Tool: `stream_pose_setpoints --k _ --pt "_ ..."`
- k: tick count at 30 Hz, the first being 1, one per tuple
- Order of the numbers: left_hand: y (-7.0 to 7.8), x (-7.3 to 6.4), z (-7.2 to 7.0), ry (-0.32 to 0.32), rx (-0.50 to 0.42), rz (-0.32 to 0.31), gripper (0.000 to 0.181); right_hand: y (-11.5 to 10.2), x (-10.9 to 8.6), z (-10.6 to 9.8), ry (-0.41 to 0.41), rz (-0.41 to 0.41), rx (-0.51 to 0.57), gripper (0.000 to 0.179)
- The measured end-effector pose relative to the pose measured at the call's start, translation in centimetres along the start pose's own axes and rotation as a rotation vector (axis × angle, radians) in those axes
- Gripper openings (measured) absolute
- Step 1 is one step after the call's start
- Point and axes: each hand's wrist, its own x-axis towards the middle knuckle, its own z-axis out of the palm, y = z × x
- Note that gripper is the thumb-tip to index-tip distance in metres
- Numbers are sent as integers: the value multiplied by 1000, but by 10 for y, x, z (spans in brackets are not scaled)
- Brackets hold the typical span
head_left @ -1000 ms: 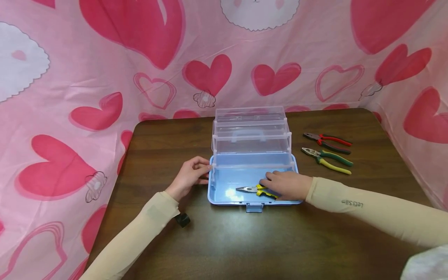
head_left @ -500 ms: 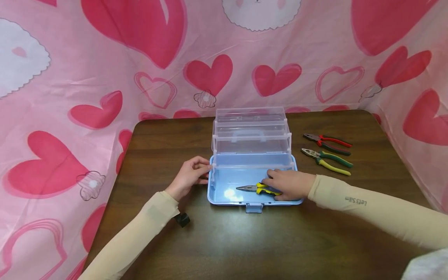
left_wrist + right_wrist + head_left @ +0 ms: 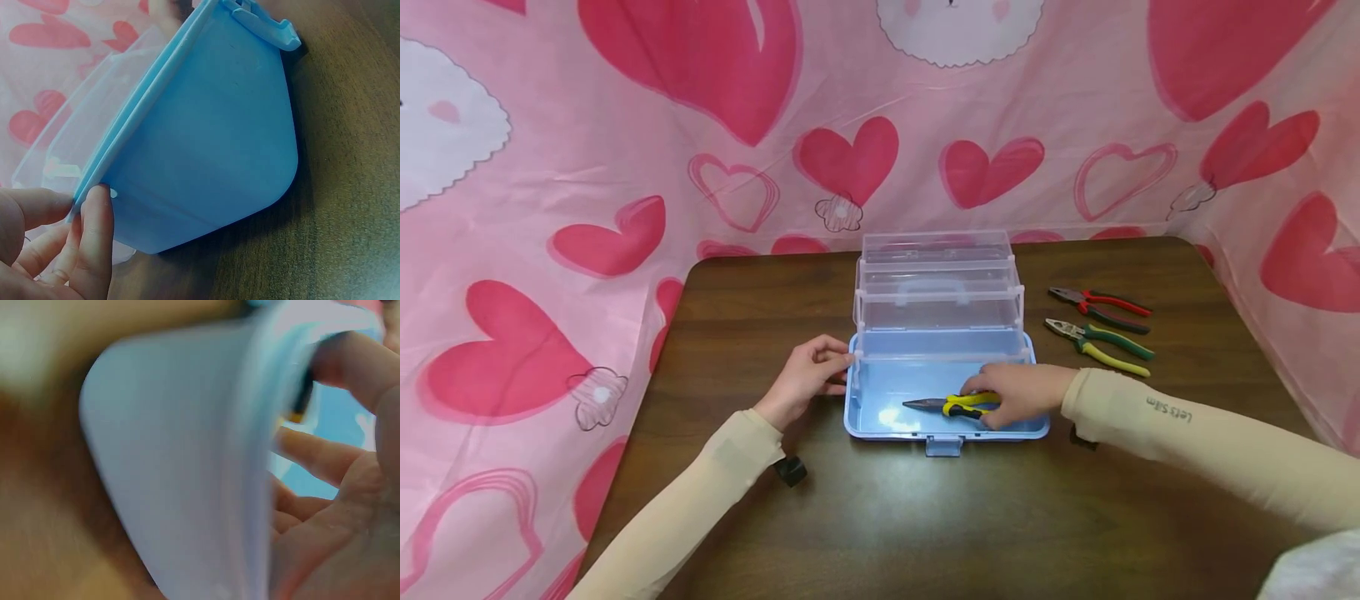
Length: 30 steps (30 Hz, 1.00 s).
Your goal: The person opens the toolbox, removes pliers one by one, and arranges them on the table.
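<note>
A blue toolbox (image 3: 880,421) stands with its clear lid and tiers raised behind it. My left hand (image 3: 805,379) pinches its left rim between thumb and fingers, as the left wrist view shows up close at the rim (image 3: 134,112). Inside the box lie long-nose pliers (image 3: 951,406) with yellow and black handles, their jaws toward the left. My right hand (image 3: 1018,393) reaches over the right wall and holds the handles between thumb and fingers. In the right wrist view, the box's end wall (image 3: 169,444) hides most of the pliers.
Two combination pliers lie to the right of the box: a red and black pair (image 3: 1097,307) and a green and yellow pair (image 3: 1097,343). The front latch (image 3: 943,447) hangs down. A pink heart-print cloth (image 3: 917,108) surrounds the brown table (image 3: 880,525).
The long-nose pliers have rolled a little, and their handles now lie differently between my right fingers. My right hand has shifted slightly to the right. The left hand has stayed on the rim.
</note>
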Motion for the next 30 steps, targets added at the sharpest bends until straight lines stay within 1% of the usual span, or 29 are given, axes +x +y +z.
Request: stream_pose_setpoints --k 3,5,8,12,15,19,24,30 --pt "1 0 0 0 5 5 28 1 -1 -6 -31 11 98 44" --pt "2 0 0 1 7 7 28 1 -1 -8 -54 -6 136 42" --pt "2 0 0 -2 12 7 29 -1 -4 -10 -83 -28 163 41" --pt "1 0 0 0 11 6 28 -6 -10 -13 -87 -42 174 41" --pt "0 2 0 -7 -1 23 28 -10 -19 -19 -74 -51 172 40" --pt "-3 4 1 -11 -16 38 27 -12 -34 -26 -42 -82 153 39" --pt "-5 5 1 2 -19 31 25 -4 -56 -30 34 -94 171 37" --pt "-5 4 0 14 -14 22 24 9 -90 -32 128 -77 235 43"
